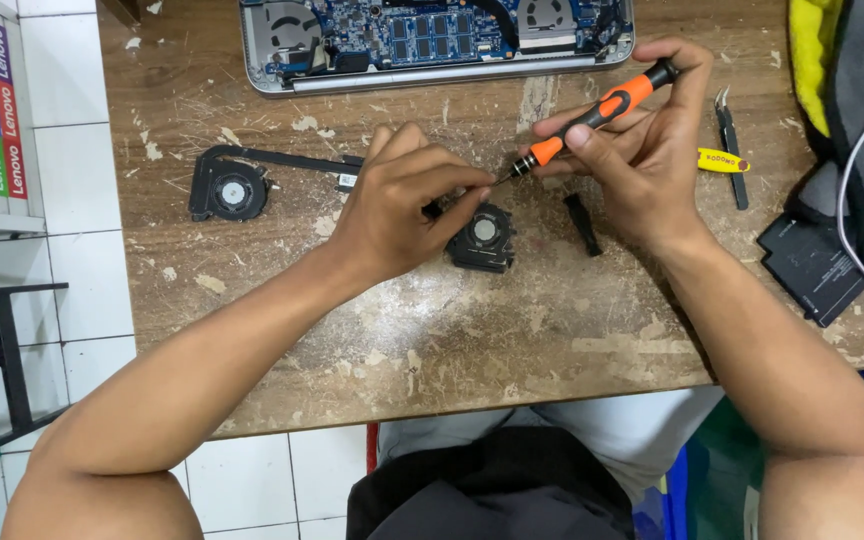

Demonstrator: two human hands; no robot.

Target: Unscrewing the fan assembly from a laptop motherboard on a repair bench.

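- Head view: my right hand point(642, 160) grips an orange-and-black screwdriver point(592, 115).
- My left hand point(397, 205) pinches at its tip, just above a small black round fan point(482, 238) on the worn wooden bench point(512, 320).

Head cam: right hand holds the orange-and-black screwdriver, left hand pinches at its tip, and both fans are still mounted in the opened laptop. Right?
Not quite. The head view shows both fans out of the opened laptop: one fan lies on the table, the other fan sits beneath the hands. The right hand does hold the orange-and-black screwdriver, left hand pinching at its tip.
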